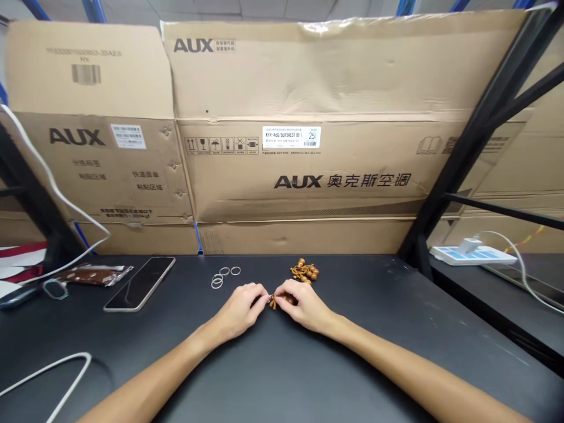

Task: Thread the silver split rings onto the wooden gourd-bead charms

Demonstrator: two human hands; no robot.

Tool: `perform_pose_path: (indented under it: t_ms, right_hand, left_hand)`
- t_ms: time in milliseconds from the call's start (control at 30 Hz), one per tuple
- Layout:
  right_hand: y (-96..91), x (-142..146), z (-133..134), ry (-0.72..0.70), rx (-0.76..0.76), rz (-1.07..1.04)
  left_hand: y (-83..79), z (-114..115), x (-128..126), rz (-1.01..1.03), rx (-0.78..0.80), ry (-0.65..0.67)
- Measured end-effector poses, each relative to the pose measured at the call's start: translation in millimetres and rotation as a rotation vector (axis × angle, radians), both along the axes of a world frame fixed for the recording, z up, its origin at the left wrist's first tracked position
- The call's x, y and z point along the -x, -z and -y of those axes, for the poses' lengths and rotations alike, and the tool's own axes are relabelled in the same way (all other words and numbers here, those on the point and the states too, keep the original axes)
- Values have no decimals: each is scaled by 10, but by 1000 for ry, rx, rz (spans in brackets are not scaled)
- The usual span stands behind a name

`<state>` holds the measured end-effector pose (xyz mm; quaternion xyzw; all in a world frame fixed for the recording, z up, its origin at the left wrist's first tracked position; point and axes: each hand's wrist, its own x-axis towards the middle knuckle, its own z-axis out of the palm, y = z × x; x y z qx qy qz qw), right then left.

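My left hand [244,305] is closed in a pinch, with a bit of a silvery metal ring showing at its fingertips. Right beside it, my right hand [306,305] pinches a brown cord pendant [273,304] with wooden beads, mostly hidden under the fingers. The fingertips of both hands almost meet at the cord loop, low over the black table [282,370]. Whether the cord passes through the ring is too small to tell. Several loose metal rings [235,271] lie beyond my left hand. A pile of similar beaded cord pendants [308,270] lies just behind my right hand.
A phone [140,284] lies to the left, near a brown packet [94,274] and white cables [66,376]. Large cardboard boxes [343,76] stand along the back. On the right are a black metal frame [458,147] and a white power strip [473,256].
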<state>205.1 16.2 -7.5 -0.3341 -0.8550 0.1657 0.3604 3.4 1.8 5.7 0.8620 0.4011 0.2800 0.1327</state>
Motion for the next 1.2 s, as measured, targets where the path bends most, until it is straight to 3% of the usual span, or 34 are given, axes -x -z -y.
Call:
perform_pose_path:
  t_ms: [667, 1200]
  right_hand:
    - [-7, 2, 1, -1, -24, 3]
    - [-18, -4, -32, 0, 78, -38]
  left_hand:
    - [39, 15, 3, -54, -78, 33]
    - [19, 7, -9, 9, -25, 52]
